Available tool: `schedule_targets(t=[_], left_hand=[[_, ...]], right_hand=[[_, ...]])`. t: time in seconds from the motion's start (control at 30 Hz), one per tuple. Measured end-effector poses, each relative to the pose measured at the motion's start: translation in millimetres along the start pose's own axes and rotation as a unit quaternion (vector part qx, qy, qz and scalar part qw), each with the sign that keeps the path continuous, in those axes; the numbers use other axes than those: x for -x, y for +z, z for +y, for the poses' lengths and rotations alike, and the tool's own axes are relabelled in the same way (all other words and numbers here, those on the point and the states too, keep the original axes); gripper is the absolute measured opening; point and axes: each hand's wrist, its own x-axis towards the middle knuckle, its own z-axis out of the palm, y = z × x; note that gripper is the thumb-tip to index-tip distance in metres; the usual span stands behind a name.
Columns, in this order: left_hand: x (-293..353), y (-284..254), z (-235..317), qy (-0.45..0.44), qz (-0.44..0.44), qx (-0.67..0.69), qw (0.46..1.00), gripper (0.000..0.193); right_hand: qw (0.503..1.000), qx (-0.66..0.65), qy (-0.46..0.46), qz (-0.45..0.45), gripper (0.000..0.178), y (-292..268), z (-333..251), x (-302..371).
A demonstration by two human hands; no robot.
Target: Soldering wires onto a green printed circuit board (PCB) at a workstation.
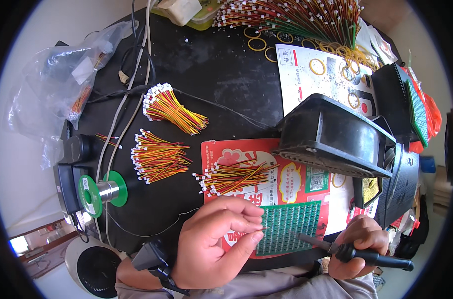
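Observation:
My right hand (358, 246) grips a black-handled soldering iron (373, 257), its tip pointing left over a green circuit board (291, 224). Whether the tip touches the board I cannot tell. At the board's left edge my left hand (219, 239) is closed in a pinch. A thin strand of solder wire (159, 233) runs from a green-flanged spool (107, 192) to this hand and disappears behind it; the fingers hide its end. Just beyond the board, a loose bundle of red, yellow and dark wires with white connectors (236, 178) lies on a red printed sheet (216, 149).
Two more wire bundles (174, 109) lie left of the sheet. A black fan-like box (331, 134) stands behind the board, near a yellow sponge (371, 190) in a holder. Rubber bands (317, 66) and a large wire heap (296, 20) lie farther back. Cables (129, 94) cross the left side.

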Motion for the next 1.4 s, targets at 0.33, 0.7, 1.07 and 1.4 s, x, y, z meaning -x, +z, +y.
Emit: schedule_targets(t=[0.33, 0.7, 1.07, 1.4], left_hand=[[1, 6, -13, 0.192, -0.015, -0.335, 0.922, 0.022], [4, 9, -11, 0.231, -0.044, -0.432, 0.871, 0.021], [4, -3, -9, 0.151, -0.028, -0.383, 0.911, 0.028], [12, 3, -18, 0.188, 0.013, -0.431, 0.883, 0.022]], right_hand=[[0.999, -0.028, -0.015, 0.021, 0.039, 5, 4, 4], [0.999, -0.016, -0.016, -0.025, 0.042, 0, 6, 4], [0.991, 0.036, -0.058, -0.113, 0.042, 15, 9, 7], [0.972, 0.035, -0.080, -0.219, 0.040, 13, 13, -2]])
